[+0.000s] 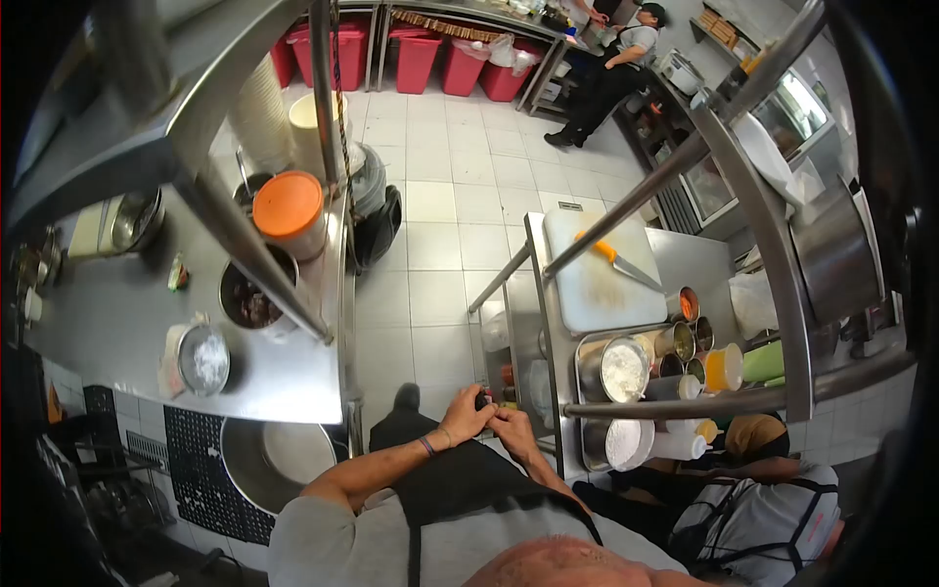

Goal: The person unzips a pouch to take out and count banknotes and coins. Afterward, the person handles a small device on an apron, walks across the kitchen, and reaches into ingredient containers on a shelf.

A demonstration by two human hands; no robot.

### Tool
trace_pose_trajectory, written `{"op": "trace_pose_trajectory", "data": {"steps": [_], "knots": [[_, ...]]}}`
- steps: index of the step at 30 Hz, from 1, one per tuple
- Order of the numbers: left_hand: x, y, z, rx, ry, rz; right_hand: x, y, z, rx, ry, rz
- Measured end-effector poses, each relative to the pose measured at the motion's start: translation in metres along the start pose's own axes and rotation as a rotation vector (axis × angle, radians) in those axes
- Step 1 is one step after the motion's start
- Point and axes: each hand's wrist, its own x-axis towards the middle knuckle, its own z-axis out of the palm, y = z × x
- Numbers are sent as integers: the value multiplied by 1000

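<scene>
My left hand [468, 416], with a band at its wrist, is closed around a small dark object [481, 400] with a bit of red beside it; its kind is too small to tell. Close against it, my right hand [513, 432] has its fingers curled, and what they grip is hidden. Both hands are in front of my dark apron [450, 489], over the aisle between two steel tables. Nearest on the right is a steel tray [577, 416] holding a tin of white powder [624, 370] and a second powder container [626, 442].
An orange-handled knife [621, 259] lies on a white cutting board [606, 293]. The left table [98, 313] bears an orange-lidded tub [289, 205] and a powder bowl [205, 360]. A large pot [279, 460] stands below. One person [753, 519] is close right, another [626, 64] farther off.
</scene>
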Motion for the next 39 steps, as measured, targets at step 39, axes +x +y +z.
{"op": "trace_pose_trajectory", "data": {"steps": [39], "knots": [[-16, -16, -40, -469, 723, -263, 79, -95, 39, -282, -668, -370]]}}
